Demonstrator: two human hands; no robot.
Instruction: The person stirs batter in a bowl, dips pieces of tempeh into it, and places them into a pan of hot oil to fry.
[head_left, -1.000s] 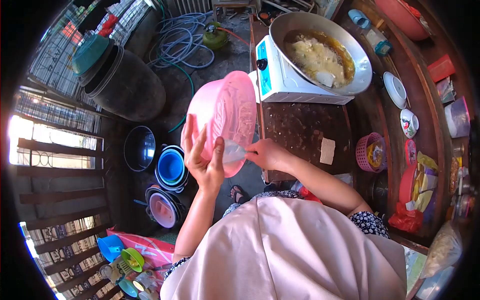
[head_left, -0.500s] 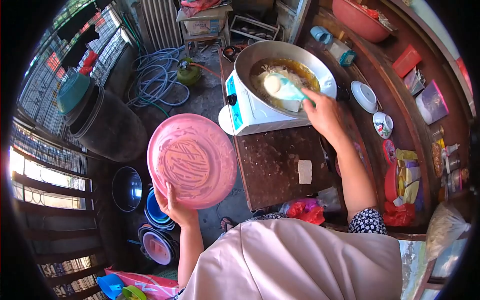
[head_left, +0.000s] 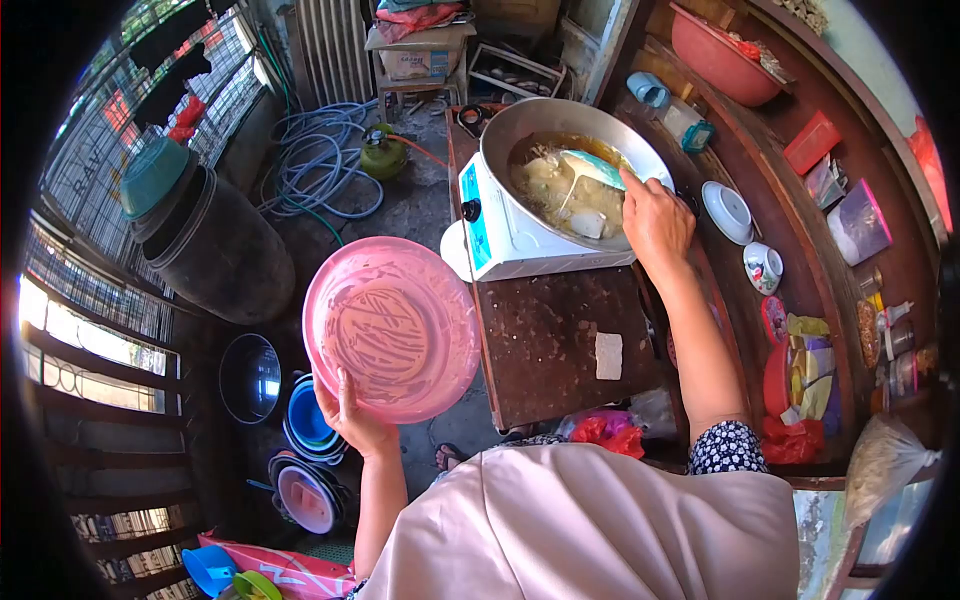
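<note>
In my left hand [head_left: 352,415] is the lower rim of a pink plastic basin [head_left: 390,330], tilted toward me, with pale batter smears inside. My right hand [head_left: 660,220] is closed round the handle of a pale green spatula [head_left: 592,165] above a large metal wok [head_left: 495,140]. A white strand of batter runs from the spatula's blade down to the oil. Pale pieces of food [head_left: 545,180] lie in the bubbling brown oil. The wok sits on a white gas stove [head_left: 540,258] at the table's far end.
A pale rectangular piece [head_left: 608,356] lies on the brown table [head_left: 545,340]. Shelves at right hold a bowl [head_left: 763,268], a dish [head_left: 727,212] and jars. At left stand a black drum [head_left: 225,250], stacked tubs [head_left: 315,420], a green gas cylinder [head_left: 383,153] and a coiled hose [head_left: 300,170].
The spatula has tipped over the wok; the white batter on its blade has mostly gone into the oil. My right hand has turned and moved slightly right. The basin stays held.
</note>
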